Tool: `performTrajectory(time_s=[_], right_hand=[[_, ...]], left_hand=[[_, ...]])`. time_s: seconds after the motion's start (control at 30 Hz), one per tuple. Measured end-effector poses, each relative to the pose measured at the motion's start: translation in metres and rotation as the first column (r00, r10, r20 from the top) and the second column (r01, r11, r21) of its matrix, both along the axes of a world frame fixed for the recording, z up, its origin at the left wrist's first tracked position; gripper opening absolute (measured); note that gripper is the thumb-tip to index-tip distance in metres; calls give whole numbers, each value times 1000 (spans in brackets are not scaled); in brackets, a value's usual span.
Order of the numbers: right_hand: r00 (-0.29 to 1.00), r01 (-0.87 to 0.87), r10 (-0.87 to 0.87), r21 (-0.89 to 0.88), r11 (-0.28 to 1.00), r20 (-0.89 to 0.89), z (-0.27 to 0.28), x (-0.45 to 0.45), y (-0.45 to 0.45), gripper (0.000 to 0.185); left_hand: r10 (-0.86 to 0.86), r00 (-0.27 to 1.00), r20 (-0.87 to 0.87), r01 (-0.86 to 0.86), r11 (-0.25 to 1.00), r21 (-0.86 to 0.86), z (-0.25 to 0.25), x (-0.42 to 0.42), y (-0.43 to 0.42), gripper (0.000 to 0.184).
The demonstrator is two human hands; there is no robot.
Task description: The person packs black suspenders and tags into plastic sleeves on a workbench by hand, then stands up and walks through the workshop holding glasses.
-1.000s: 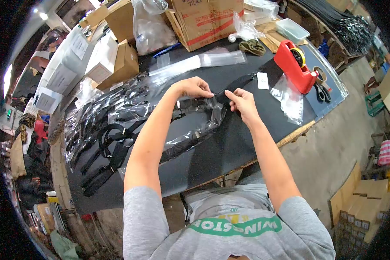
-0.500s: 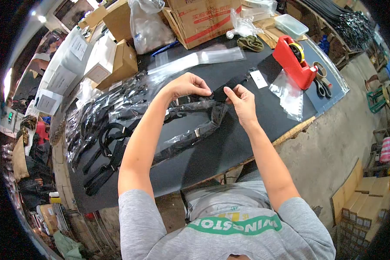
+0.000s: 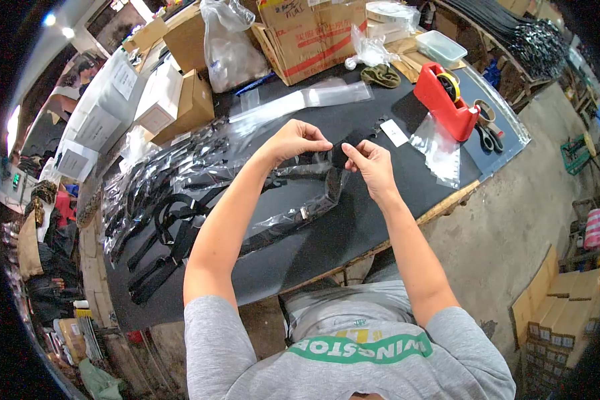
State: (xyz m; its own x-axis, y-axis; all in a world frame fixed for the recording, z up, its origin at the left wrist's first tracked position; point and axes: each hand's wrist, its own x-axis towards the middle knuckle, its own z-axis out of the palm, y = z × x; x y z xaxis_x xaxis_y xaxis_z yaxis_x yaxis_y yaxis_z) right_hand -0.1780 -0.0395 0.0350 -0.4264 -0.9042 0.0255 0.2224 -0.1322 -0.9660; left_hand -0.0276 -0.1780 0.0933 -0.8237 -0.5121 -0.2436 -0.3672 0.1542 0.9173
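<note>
Over the dark table, my left hand (image 3: 296, 142) pinches the edge of a black webbing strap (image 3: 341, 151) between thumb and fingertips. Close beside it, my right hand (image 3: 371, 164) closes thumb and curled fingers on the same strap. A clear plastic sleeve (image 3: 288, 219) with black strap inside curves below both hands; whether its end is in my fingers, I cannot tell. Beyond my right hand lies a white tag (image 3: 394, 133), near small metal hardware. Loose black straps with buckles (image 3: 159, 268) lie left of my left forearm.
Many bagged straps (image 3: 173, 167) are piled at the left. A red tape dispenser (image 3: 445, 103), black scissors (image 3: 490, 138) and small clear bags (image 3: 438, 150) lie at the right. Flat plastic sleeves (image 3: 300, 103) and a cardboard box (image 3: 317, 43) are at the back.
Both hands remain close together at the strap. The right fingers are curled in more, and the view has shifted slightly.
</note>
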Motion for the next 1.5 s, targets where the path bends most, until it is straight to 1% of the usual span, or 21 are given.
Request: performTrajectory(time_s=[0.07, 0.17, 0.23, 0.27, 0.33, 0.47, 0.57, 0.67, 0.73, 0.77, 0.83, 0.87, 0.93, 0.97, 1.07, 1.13, 1.2, 1.27, 1.43, 1.5], right_hand=[[1000, -13, 13, 4, 1000, -1, 4, -2, 3, 26], [999, -30, 29, 37, 999, 31, 6, -3, 6, 25], [972, -64, 56, 30, 997, 229, 5, -2, 7, 23], [972, -64, 56, 30, 997, 230, 5, -2, 8, 23], [943, -94, 53, 109, 990, 329, 7, -1, 10, 22], [918, -103, 41, 136, 985, 396, 4, -3, 7, 22], [908, -97, 28, 145, 985, 418, 3, -4, 7, 22], [916, -111, 35, 169, 979, 400, 2, -3, 6, 21], [944, -86, 34, 145, 986, 329, 3, -3, 6, 24], [944, -85, 33, 146, 986, 329, 4, -3, 6, 24], [991, -66, 52, 119, 991, 122, 6, -4, 8, 25], [991, -66, 51, 119, 991, 121, 5, -5, 7, 25], [996, -78, 81, 105, 991, -30, 1, -8, 7, 26], [996, -76, 79, 105, 992, -30, 2, -9, 7, 26], [992, -104, 112, 120, 987, -58, 4, -10, 7, 22], [999, -34, 36, 88, 996, -27, 5, -6, 6, 24], [1000, -16, 17, 66, 998, -12, 5, -1, 6, 24], [1000, 1, -2, 45, 999, 5, 1, 1, 6, 23], [993, -102, 105, 59, 993, -50, -3, -5, 4, 23], [993, -102, 105, 55, 993, -52, -1, -5, 5, 23]], left_hand=[[-6, 999, -32, 6, 1000, 5, 1, 0, 3, 18], [0, 1000, -24, 0, 1000, 14, 0, 3, 3, 17], [-19, 1000, -4, 19, 1000, 16, 2, 6, 2, 18], [-39, 999, 16, 39, 999, 20, 3, 7, 2, 19], [-47, 999, 17, 47, 999, -12, 2, 8, 1, 19], [-62, 998, -8, 61, 994, -93, -2, 7, 0, 20], [-31, 1000, 1, 31, 995, -94, 1, 5, 5, 20], [-20, 998, -51, 15, 994, -107, -5, 2, 4, 18], [-13, 998, -63, 7, 994, -106, -14, 1, 0, 18], [-6, 997, -75, -2, 995, -103, -14, 0, 0, 19], [4, 997, -74, -12, 994, -109, -15, -1, 1, 19], [14, 997, -72, -22, 993, -114, -15, -1, 1, 20], [14, 996, -83, -20, 997, -81, -20, -2, 0, 20], [15, 996, -93, -20, 999, -48, -21, -3, 1, 20], [18, 994, -106, -23, 999, -47, -23, -4, 5, 20], [34, 993, -112, -38, 999, -37, -21, -5, 7, 20], [50, 992, -118, -54, 998, -25, -14, -4, 10, 20], [46, 997, -56, -50, 997, -63, -8, -2, 11, 20], [42, 996, -84, -49, 995, -86, -17, -2, 11, 22], [45, 996, -79, -52, 995, -80, -14, -2, 15, 23]])
